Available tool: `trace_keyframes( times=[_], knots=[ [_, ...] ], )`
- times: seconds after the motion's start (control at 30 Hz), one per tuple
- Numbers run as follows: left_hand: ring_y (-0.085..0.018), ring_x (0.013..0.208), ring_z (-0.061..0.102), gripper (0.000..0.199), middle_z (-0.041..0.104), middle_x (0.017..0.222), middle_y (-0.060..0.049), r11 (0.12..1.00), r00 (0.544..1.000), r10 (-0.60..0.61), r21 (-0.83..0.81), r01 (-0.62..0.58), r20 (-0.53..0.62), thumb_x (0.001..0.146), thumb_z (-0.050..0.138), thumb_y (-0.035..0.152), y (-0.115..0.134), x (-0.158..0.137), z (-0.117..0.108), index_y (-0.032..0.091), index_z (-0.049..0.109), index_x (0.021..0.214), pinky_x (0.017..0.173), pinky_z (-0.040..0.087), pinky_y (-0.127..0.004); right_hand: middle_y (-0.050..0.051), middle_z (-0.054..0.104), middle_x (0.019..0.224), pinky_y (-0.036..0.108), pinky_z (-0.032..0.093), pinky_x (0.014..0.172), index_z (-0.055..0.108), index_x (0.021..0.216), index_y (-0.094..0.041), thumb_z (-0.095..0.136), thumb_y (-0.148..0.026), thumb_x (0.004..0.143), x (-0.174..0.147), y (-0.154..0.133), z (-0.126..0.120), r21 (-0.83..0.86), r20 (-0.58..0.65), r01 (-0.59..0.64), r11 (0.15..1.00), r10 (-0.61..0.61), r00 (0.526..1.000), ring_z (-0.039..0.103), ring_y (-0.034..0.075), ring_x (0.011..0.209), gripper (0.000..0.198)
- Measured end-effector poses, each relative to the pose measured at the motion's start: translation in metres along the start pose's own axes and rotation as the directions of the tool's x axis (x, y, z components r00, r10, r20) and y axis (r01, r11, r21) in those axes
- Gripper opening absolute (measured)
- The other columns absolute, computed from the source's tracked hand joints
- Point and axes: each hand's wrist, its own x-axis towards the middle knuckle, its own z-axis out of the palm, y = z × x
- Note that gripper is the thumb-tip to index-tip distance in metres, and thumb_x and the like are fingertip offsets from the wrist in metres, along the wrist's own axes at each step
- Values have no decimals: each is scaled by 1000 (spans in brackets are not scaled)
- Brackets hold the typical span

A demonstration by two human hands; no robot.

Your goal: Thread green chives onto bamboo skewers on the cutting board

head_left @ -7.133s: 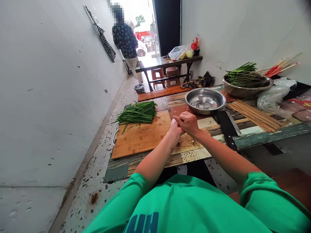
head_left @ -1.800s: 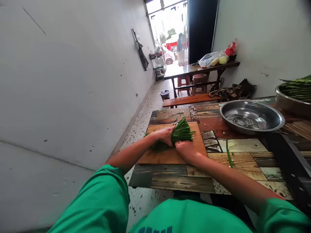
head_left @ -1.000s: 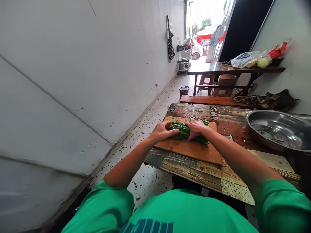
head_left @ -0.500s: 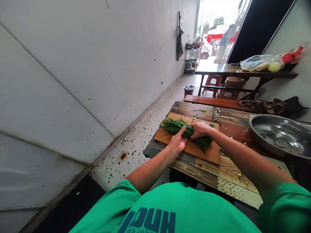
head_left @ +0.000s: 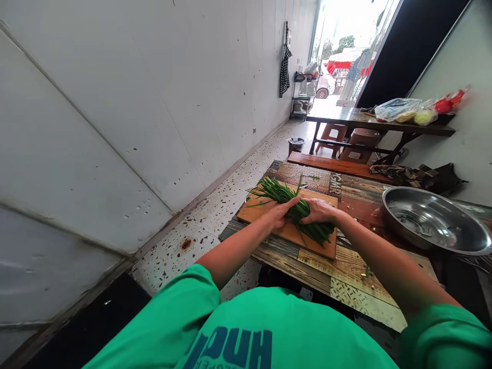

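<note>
At one cutting board (head_left: 287, 235): left hand (head_left: 280, 213), right hand (head_left: 320, 210) gripping one green bundle (head_left: 277, 191).

The wearer on my remote feed has a bright green shirt (head_left: 307, 328), plain and smooth over the belly. Its loose left sleeve (head_left: 180, 307) and right sleeve (head_left: 442, 333) end near the elbows; forearms and hands are bare. I make out bold dark blue lettering (head_left: 234, 346) on the front, with smaller characters beneath.
</note>
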Motion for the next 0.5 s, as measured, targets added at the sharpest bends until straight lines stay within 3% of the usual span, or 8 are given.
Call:
trace_keyframes(
  times=[0.13,0.23,0.33,0.43,0.5],
  knots=[
    [-24,93,65,49,72,90,-8,969,970,240,77,-236,-43,47,87,41,-10,6,4,14,67,83,89,49,-35,9,70,100,28,44,72,58,115,-17,66,-49,67,-6,-2,5,-27,-52,-33,999,31,998,65,26,91,58],
    [-21,91,64,53,70,90,-5,926,929,371,72,-369,-10,48,86,45,-16,12,5,16,65,87,85,50,-31,9,71,101,28,44,72,59,114,-17,64,-50,68,-10,-3,6,-33,-83,-59,998,56,995,66,27,92,57],
    [-19,88,64,52,69,88,-3,892,898,439,124,-435,-8,48,86,44,-17,21,12,16,64,86,80,50,-28,9,71,101,28,45,72,58,115,-18,65,-52,67,-12,-3,6,-25,-113,-92,995,89,990,66,27,92,59],
    [-17,84,63,48,69,86,-2,862,858,490,229,-452,-153,46,86,36,-16,31,23,17,63,84,74,50,-25,12,71,103,30,45,75,57,118,-16,66,-50,66,-15,-6,7,-10,-154,-131,991,128,980,66,28,96,64],
    [-16,77,63,42,69,79,-1,890,869,445,217,-401,-219,47,84,32,-17,36,29,16,63,80,69,49,-25,14,71,105,31,45,79,55,122,-14,66,-48,66,-20,-11,11,5,-186,-161,987,159,970,66,29,98,66]
  ],
)
